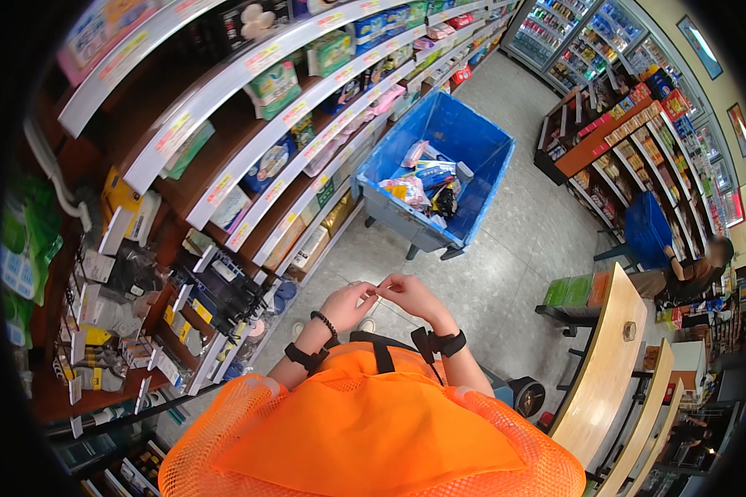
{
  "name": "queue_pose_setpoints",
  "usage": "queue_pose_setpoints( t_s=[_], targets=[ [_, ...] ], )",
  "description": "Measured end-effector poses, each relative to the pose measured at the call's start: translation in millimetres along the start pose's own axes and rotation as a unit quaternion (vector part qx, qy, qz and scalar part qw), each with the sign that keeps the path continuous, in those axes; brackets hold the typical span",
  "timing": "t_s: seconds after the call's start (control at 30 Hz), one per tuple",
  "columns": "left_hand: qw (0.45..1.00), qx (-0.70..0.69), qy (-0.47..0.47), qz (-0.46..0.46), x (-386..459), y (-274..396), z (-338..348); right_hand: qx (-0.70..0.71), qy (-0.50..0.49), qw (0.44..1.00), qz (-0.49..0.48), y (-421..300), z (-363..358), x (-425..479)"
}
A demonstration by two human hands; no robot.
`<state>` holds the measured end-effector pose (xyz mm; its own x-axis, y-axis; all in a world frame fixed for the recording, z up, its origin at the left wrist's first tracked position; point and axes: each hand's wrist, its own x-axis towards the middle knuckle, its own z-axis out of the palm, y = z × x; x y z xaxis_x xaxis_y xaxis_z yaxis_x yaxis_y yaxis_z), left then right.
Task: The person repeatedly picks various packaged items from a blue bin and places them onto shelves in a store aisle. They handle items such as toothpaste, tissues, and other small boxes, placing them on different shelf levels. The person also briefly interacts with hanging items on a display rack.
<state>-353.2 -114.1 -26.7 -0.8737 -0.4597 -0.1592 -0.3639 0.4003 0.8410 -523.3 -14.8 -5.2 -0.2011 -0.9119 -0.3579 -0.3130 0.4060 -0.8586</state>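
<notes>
My left hand (350,305) and my right hand (413,298) meet in front of my waist, their fingertips touching. Any small thing pinched between them is too small to make out. Just beyond them stands a large blue plastic tote (373,194), apart from both hands. Down inside it lie packaged goods, among them a blue and yellow pack (434,174), a pink and white bag (414,190) and a black packet (446,202). A beaded bracelet (324,324) circles my left wrist, and each forearm wears a black strap.
Store shelving (248,217) with packaged goods runs along the left. A wooden counter (597,366) and a round dark bin (527,396) are at right. Farther off are a snack rack (634,140), drink coolers (553,37), and a person (690,273) by a blue basket (648,222).
</notes>
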Motion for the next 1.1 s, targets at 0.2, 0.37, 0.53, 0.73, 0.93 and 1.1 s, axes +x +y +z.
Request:
queue_pose_setpoints(
  t_s=[0.2,0.37,0.53,0.73,0.93,1.1],
  targets=[
    [0.998,0.034,0.009,0.043,58.4,7.9,20.2,0.091,0.054,0.994,0.033,59.4,-48.7,2.9],
    [0.996,0.083,0.016,0.042,124.4,-9.2,31.5,0.139,0.073,0.984,0.088,82.4,-82.9,14.7],
    [0.968,0.246,-0.04,0.014,208.8,-26.7,45.9,0.179,0.062,0.976,0.108,94.8,-124.9,46.3],
    [0.951,0.306,-0.028,0.015,289.6,-58.5,74.2,0.259,0.106,0.947,0.156,129.4,-168.0,132.9],
    [0.951,0.309,-0.034,0.009,308.4,-68.4,72.2,0.193,0.105,0.961,0.166,194.2,-172.0,254.8],
    [0.964,0.265,-0.018,0.035,307.5,-80.3,66.2,0.098,0.039,0.984,0.142,243.1,-144.3,339.3]
  ],
)
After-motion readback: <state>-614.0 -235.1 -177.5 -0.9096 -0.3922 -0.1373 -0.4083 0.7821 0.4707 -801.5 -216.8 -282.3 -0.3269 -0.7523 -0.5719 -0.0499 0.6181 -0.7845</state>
